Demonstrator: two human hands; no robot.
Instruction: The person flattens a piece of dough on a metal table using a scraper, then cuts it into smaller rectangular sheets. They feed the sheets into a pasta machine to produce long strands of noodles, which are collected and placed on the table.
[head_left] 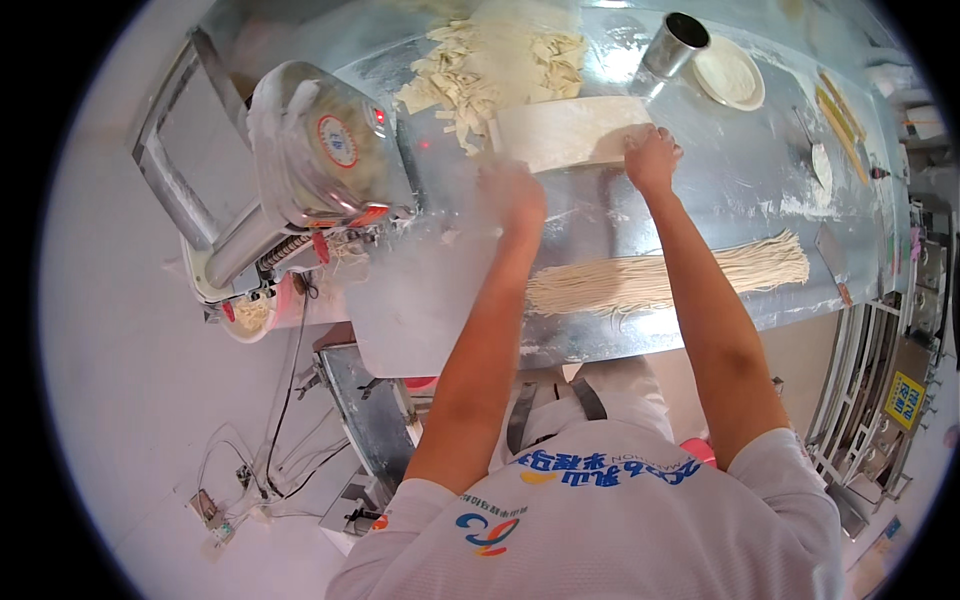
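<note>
A pale, floury dough sheet is stretched crosswise above the metal worktable, its near edge casting a shadow. At its right end, the curled fingers of my right hand grip it. My left hand is by its left end, where a whitish haze blurs the fingers and hides their grip. Beyond the sheet lies a loose pile of flat, cut dough strips. Closer to me, a long bundle of thin noodles stretches across the table beneath my right forearm.
A metal noodle machine stands at the left, with noodle scraps in a bowl below it. At the far right are a metal cylinder, a bowl of flour, a scoop, wooden sticks and a flat scraper.
</note>
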